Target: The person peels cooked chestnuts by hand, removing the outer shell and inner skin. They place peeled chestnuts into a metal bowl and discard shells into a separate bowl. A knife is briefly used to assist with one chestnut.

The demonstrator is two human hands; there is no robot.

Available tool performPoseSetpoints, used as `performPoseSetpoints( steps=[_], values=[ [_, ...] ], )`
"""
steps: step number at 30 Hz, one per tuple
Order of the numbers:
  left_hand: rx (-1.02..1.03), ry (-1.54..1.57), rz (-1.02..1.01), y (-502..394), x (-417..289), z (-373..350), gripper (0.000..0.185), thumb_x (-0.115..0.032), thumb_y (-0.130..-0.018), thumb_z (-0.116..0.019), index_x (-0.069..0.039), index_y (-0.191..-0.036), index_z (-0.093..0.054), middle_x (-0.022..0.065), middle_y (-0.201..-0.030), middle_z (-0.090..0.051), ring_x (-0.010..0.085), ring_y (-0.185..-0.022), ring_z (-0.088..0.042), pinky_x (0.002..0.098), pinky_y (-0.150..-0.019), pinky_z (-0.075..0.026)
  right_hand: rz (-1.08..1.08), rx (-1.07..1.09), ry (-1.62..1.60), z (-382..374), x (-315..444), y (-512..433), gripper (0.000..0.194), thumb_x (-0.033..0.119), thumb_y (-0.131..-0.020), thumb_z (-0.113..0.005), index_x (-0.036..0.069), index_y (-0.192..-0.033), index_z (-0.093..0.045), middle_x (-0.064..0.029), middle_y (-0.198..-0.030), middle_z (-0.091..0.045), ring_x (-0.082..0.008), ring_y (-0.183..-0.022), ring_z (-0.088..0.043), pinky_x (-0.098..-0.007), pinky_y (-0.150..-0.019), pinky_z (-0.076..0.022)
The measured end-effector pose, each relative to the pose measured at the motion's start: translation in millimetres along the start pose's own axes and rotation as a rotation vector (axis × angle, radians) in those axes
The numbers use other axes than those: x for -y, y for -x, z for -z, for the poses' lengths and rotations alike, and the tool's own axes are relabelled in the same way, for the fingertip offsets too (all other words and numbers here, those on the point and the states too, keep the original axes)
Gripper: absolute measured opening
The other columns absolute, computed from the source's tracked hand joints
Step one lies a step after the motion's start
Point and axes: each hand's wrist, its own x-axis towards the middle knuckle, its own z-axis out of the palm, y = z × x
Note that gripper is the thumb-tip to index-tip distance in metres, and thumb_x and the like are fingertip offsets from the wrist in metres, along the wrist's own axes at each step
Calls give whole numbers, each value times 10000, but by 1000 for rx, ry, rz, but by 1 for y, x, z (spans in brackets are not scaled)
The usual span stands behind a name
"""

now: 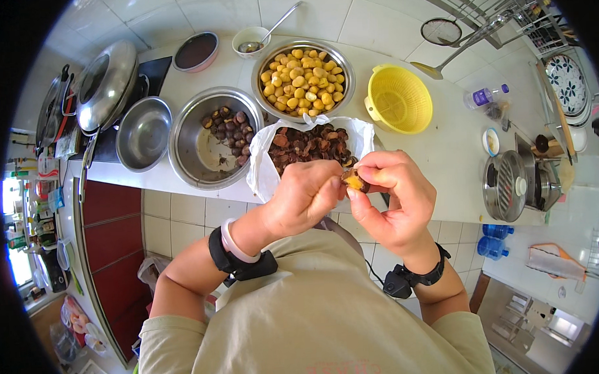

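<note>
A partly peeled chestnut [353,181], its yellow flesh showing through a gap in the brown shell, is held between my two hands. My right hand [396,196] pinches it with thumb and fingertips. My left hand [307,194] is curled, its thumb and finger gripping the near side of the shell. Just beyond them sits a white plastic bag [262,161] full of brown shell pieces [310,146]. Peeled yellow chestnuts [300,80] fill a steel bowl [257,74] behind the bag. Unpeeled dark chestnuts [232,132] lie in a larger steel basin [187,163] to the left.
A yellow plastic basket [400,99] stands right of the peeled chestnuts. Left are a steel bowl [144,135] and a lidded wok [107,85] on the stove. A white bowl with a ladle [250,46] and a pink-rimmed dish [196,52] line the back. A lidded pot [504,187] is far right.
</note>
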Motion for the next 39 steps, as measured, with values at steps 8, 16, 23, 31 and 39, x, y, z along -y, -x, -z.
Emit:
performPoseSetpoints(
  steps=[8,16,23,31,39],
  values=[
    [97,-274,-188,-17,-4,20,175,-138,-916,-643,-22,-815,-559,126,-731,-552,323,-620,-546,391,-547,-441,-14,78,132,-1,0,-1,270,-94,-719,-731,-3,-949,-624,-118,-978,-631,-173,-692,-654,-270,-589,-562],
    [40,12,45,-12,-5,8,176,-104,-989,-558,-5,-844,-550,93,-724,-585,215,-555,-597,332,-530,-470,-54,19,-41,-8,-9,5,271,-97,-749,-725,-24,-992,-630,-141,-1039,-651,-192,-758,-690,-281,-628,-593],
    [55,350,279,-13,-8,7,247,-135,-1040,-492,13,-849,-543,62,-720,-658,90,-570,-610,253,-530,-476,-65,-12,-119,-7,-15,11,256,-98,-778,-722,-47,-1004,-616,-161,-1055,-647,-198,-819,-695,-280,-691,-611],
    [-18,292,423,-12,0,1,203,-107,-1011,-544,3,-840,-534,47,-677,-652,86,-565,-617,245,-518,-476,-139,-126,-449,-16,-24,21,243,-102,-864,-649,-75,-1092,-572,-183,-1191,-556,-196,-949,-662,-295,-807,-621],
    [-89,148,346,-10,20,4,153,-104,-978,-632,-3,-890,-559,17,-701,-627,66,-559,-567,245,-503,-442,-239,-151,-218,-12,-29,16,296,-74,-863,-642,-44,-1158,-641,-146,-1171,-556,-191,-916,-668,-284,-795,-615]
  ],
)
